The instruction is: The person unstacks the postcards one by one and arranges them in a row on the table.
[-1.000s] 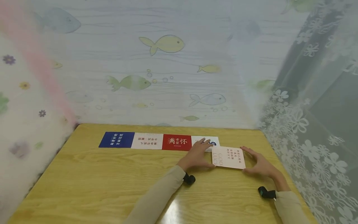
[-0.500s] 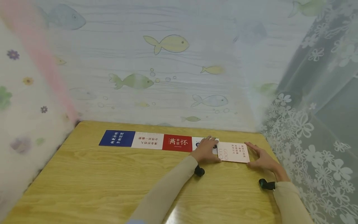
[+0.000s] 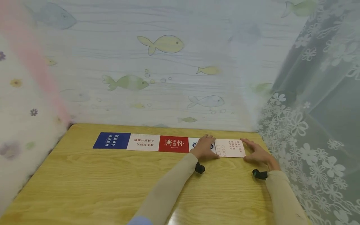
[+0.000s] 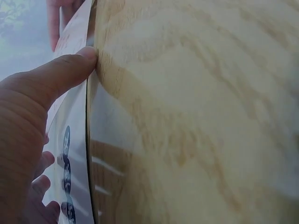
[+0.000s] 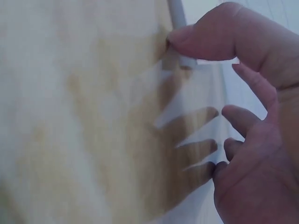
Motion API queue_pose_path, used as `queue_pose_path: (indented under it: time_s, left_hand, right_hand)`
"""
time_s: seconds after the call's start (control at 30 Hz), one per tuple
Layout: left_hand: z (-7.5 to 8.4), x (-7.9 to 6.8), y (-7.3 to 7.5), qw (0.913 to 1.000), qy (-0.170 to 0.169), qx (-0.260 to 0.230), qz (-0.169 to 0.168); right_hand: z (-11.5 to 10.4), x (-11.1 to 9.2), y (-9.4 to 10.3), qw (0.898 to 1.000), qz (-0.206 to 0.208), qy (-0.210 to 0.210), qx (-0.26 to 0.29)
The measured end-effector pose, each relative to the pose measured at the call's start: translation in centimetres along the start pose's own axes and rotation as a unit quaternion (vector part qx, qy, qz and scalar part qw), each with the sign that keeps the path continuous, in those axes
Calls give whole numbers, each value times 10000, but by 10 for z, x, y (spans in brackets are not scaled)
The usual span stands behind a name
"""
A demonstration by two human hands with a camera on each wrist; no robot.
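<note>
A pinkish-white printed card [image 3: 230,153] lies at the right end of a row of cards, held between both hands. My left hand [image 3: 203,148] grips its left end, thumb at the near edge and fingers toward the far edge. The right hand [image 3: 256,153] pinches the right end between thumb and forefinger at the corners. Under the left hand is a white card [image 3: 192,141] with round blue marks, partly hidden. In the left wrist view the thumb [image 4: 70,70] presses where these two cards meet. The right thumb [image 5: 201,42] touches a card corner in the right wrist view.
Leftward along the row lie a red card [image 3: 173,149], a pale card with red text [image 3: 142,137] and a blue card [image 3: 101,142]. All rest on a wood-grain table [image 3: 112,181]. Behind stands a fish-patterned curtain [image 3: 168,75]; lace netting [image 3: 303,134] hangs right.
The pinkish-white card, tilted and nearer before, has moved away from me and down in line with the row. Both hands have moved with it.
</note>
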State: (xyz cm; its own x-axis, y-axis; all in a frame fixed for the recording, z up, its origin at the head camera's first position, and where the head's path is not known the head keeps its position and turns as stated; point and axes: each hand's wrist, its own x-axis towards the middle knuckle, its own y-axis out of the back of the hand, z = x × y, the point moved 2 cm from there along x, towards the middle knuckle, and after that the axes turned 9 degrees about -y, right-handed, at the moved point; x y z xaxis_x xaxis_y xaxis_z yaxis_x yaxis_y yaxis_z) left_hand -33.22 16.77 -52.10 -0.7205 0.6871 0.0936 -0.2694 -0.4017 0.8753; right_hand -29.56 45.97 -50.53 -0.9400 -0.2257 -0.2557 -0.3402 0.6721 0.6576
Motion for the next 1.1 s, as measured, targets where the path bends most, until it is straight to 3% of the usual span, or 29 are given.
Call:
queue_pose_path:
  time_s: [0.33,0.6,1.1]
  left_hand:
    - [-9,7,0,9999,122,5,-81]
    - [-6,10,0,9997,23,-11,-242]
    - [4,12,5,9970,-85,478,-598]
  right_hand:
    - [-1,15,3,9985,-347,122,397]
    - [1,11,7,9995,-241,-176,66]
    - [1,3,12,9987,-152,-410,-278]
